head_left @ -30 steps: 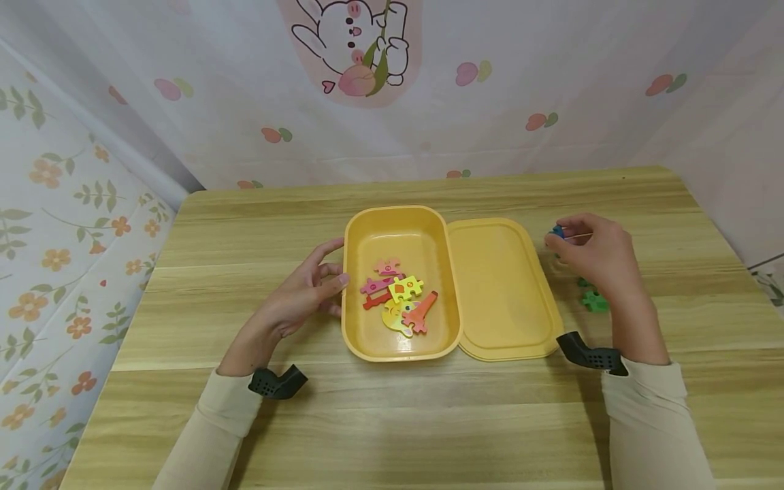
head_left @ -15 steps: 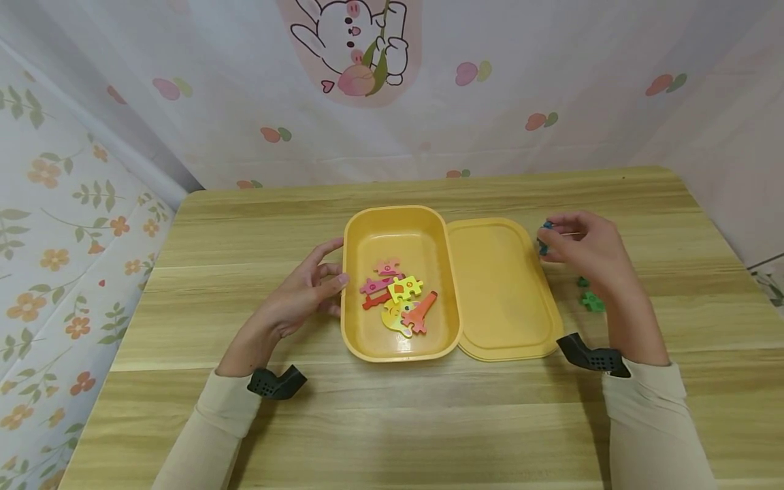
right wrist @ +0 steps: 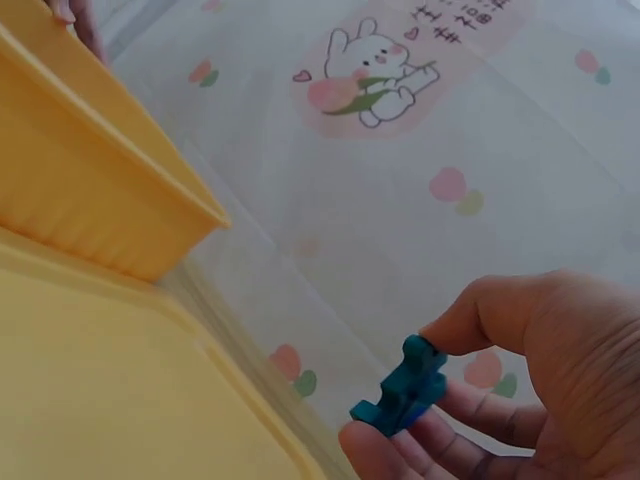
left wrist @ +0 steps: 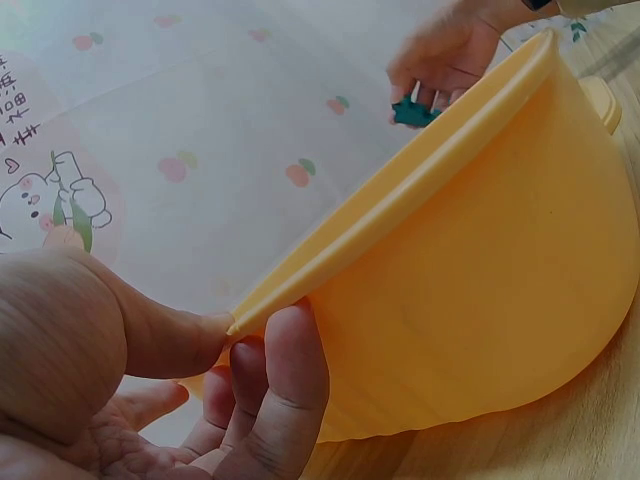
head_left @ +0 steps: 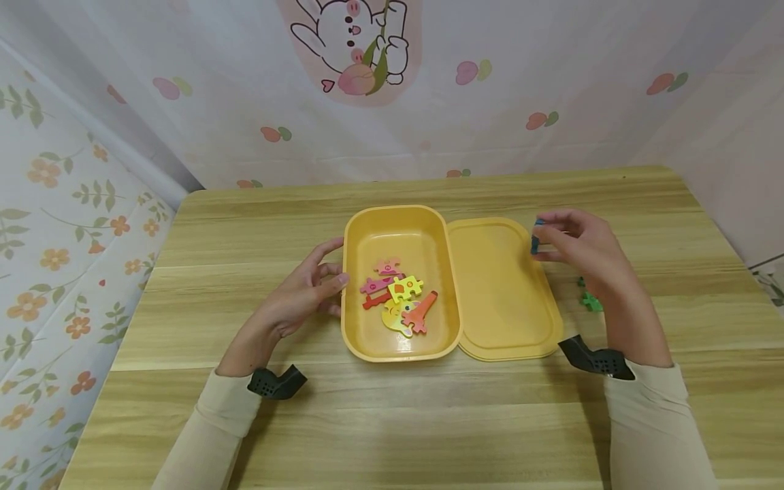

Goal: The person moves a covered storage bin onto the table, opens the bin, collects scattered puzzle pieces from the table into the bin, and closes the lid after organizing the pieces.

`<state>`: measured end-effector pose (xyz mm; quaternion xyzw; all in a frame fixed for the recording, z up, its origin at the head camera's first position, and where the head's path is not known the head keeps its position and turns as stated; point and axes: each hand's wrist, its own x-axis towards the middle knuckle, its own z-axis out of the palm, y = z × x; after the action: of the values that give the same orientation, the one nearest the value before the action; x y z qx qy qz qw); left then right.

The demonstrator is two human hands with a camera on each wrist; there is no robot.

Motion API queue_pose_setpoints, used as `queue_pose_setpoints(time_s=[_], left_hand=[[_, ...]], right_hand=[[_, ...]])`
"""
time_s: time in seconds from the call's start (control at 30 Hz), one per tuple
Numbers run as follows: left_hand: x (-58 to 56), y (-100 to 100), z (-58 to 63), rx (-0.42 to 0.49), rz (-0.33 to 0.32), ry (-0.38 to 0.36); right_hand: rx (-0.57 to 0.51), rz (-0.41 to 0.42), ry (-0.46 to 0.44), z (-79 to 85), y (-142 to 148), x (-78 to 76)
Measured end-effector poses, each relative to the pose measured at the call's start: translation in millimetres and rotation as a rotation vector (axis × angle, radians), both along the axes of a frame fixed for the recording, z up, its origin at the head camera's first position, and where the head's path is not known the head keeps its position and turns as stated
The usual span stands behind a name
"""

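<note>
My left hand (head_left: 300,292) holds the left rim of an open yellow plastic box (head_left: 401,348), thumb at the rim and fingers against the outer wall. Inside the box lie several puzzle pieces, among them a yellow-green piece (head_left: 405,288), an orange giraffe-like piece (head_left: 421,312) and a pink piece (head_left: 387,267). Above the lid's right edge, my right hand (head_left: 584,248) pinches a teal-blue puzzle piece (right wrist: 405,388) between thumb and fingers. That piece is raised off the table and seen mostly edge-on.
A yellow lid (head_left: 499,292) lies flat against the box's right side. Green puzzle pieces (head_left: 591,302) lie on the wooden table (head_left: 429,422) beyond the lid, partly hidden by my right wrist. A printed curtain (head_left: 502,41) hangs behind the table.
My right hand has moved slightly left with the teal-blue piece, from right of the lid to over its edge, and the piece has turned edge-on. My left hand and the box stay put.
</note>
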<state>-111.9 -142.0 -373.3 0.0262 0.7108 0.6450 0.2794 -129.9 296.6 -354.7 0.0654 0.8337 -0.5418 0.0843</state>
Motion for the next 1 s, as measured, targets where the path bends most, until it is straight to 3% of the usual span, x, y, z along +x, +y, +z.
queue_pose_setpoints(time_s=[0.37, 1.0], left_hand=[[-0.4, -1, -0.8, -0.001, 0.004, -0.006], [-0.3, -1, 0.0, 0.008, 0.000, -0.006]], right_hand=[[-0.179, 0.046, 0.033, 11.9, -10, 2.6], [-0.180, 0.181, 0.071, 16.1, -42, 6.1]])
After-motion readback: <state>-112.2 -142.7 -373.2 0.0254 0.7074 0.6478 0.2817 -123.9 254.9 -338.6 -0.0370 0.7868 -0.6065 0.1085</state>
